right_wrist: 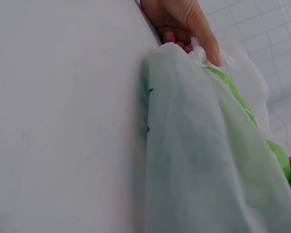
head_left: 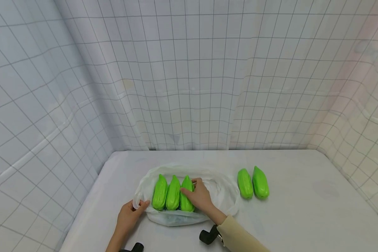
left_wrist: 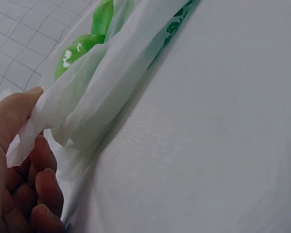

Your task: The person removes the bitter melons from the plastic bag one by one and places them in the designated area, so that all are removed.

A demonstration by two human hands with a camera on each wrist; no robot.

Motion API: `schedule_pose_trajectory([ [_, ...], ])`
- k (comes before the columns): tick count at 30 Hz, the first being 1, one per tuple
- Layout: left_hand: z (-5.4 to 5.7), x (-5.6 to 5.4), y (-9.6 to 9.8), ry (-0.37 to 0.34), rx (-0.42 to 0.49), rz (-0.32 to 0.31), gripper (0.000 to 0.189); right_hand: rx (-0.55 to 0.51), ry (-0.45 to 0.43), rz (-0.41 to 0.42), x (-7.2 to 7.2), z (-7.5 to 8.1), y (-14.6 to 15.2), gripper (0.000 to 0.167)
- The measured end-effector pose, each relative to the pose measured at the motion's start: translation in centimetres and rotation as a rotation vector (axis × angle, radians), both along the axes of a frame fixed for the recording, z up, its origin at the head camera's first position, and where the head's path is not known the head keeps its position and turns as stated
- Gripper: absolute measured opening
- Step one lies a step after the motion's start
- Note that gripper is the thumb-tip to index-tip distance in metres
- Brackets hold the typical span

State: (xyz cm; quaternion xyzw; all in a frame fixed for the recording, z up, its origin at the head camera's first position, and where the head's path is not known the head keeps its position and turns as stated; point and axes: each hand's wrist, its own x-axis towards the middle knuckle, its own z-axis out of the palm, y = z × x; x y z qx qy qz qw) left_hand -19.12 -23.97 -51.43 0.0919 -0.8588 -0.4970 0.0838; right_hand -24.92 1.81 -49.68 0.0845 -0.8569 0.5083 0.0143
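A white plastic bag (head_left: 222, 192) lies spread with its mouth up on the table. Three glossy bright green gourds, long and pointed at the far end, sit side by side in its left half. My left hand (head_left: 128, 217) pinches the bag's left rim between thumb and fingers, as the left wrist view shows up close (left_wrist: 19, 126). With my right hand (head_left: 201, 196) I grip the rightmost gourd (head_left: 186, 203) of the three, thumb on top and fingers at its far right side. Beside it are the middle gourd (head_left: 173, 194) and the left gourd (head_left: 160, 194).
Two more green gourds, one (head_left: 245, 184) and another (head_left: 260, 183), lie on the white table (head_left: 302, 210) right of the bag. Behind the table hangs a white grid-patterned curtain (head_left: 192, 87), which also runs along both sides. Dark wrist devices (head_left: 209, 235) sit near both wrists.
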Motion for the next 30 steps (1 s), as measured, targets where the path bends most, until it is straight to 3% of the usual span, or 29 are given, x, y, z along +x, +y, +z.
schedule_pose_trajectory([
  [30, -0.3, -0.2, -0.1, 0.0, -0.011, 0.009, 0.031, -0.077, -0.002, -0.024, -0.2, 1.0, 1.1, 0.057],
])
